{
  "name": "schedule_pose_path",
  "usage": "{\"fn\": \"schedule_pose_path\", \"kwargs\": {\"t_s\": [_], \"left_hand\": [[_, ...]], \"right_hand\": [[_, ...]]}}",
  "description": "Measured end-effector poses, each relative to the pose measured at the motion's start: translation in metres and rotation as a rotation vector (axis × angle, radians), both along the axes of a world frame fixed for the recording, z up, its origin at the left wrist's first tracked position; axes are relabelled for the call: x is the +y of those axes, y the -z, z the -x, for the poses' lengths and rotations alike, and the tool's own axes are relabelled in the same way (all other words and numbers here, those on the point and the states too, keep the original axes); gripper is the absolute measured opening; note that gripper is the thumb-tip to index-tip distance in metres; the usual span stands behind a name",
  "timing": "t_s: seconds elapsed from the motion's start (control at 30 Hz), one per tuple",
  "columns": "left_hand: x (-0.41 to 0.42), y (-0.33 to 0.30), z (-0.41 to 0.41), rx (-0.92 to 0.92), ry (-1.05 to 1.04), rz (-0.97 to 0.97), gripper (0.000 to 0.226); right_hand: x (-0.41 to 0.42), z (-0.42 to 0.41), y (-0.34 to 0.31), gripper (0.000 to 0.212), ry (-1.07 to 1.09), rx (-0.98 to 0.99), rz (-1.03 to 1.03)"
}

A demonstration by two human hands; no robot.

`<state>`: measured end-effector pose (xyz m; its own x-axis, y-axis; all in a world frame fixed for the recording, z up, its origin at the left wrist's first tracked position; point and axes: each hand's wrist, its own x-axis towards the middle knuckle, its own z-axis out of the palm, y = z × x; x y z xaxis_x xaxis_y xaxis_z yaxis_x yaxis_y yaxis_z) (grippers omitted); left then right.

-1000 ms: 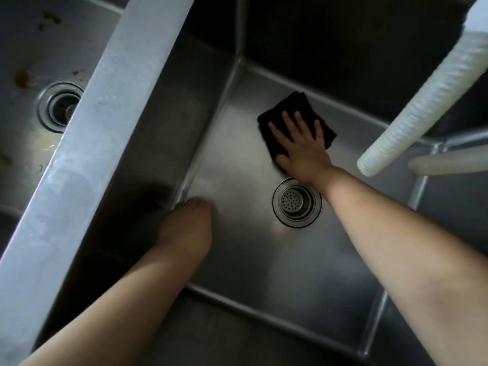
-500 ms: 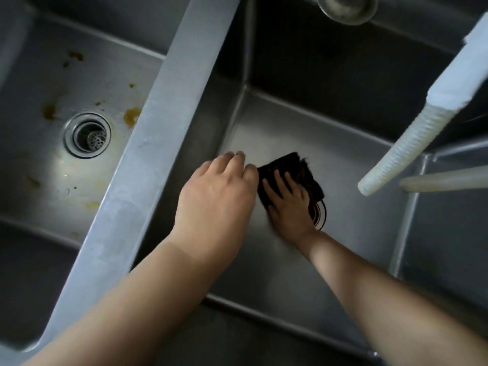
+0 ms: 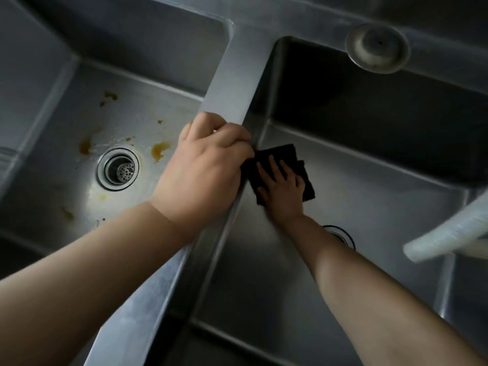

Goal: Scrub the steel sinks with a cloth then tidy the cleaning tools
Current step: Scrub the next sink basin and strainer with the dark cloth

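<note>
the landmark here is the steel divider (image 3: pixel 229 85), the flat ridge that runs between the two basins. to the left of the divider lies the left sink (image 3: pixel 52 143), and its floor has several orange-brown stains (image 3: pixel 159 150) around the round drain (image 3: pixel 118 169), which sits in the middle of that floor, well apart from the divider. the floor on the far left side of this drain is bare steel up to the wall.

on the divider itself rests the left hand (image 3: pixel 206 165). its fingers are curled over the right edge of the ridge, so it grips the divider and holds no tool.

just to the right of the divider, low in the right sink (image 3: pixel 369 186), the black cloth (image 3: pixel 277 154) lies flat on the floor, and its left corner is very near the foot of the divider wall. the right hand (image 3: pixel 281 188) presses on the cloth with fingers spread and straight, not closed around it. nearer to the person, a second drain (image 3: pixel 343 235) is partly hidden behind the right forearm. the floor further right of the cloth is open steel until the right wall. at the back rim, right of the divider, a round metal cap (image 3: pixel 377 47) sits. at the far right edge a white ribbed hose (image 3: pixel 449 237) hangs over the sink.
</note>
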<state>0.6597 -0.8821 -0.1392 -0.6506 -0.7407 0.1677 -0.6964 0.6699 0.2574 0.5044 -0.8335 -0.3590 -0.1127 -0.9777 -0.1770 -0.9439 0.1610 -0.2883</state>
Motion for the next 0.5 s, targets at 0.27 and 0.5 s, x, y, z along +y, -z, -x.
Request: {"fn": "schedule_pose_path", "kwargs": {"t_s": [0.27,0.5], "left_hand": [[-0.006,0.006,-0.003,0.051,0.019,-0.055,0.028],[-0.008,0.007,-0.003,0.071,0.032,-0.07,0.031]], "right_hand": [[-0.085,0.005,0.008,0.047,0.276,0.027,0.137],[-0.086,0.011,0.002,0.05,0.314,0.039,0.177]]}}
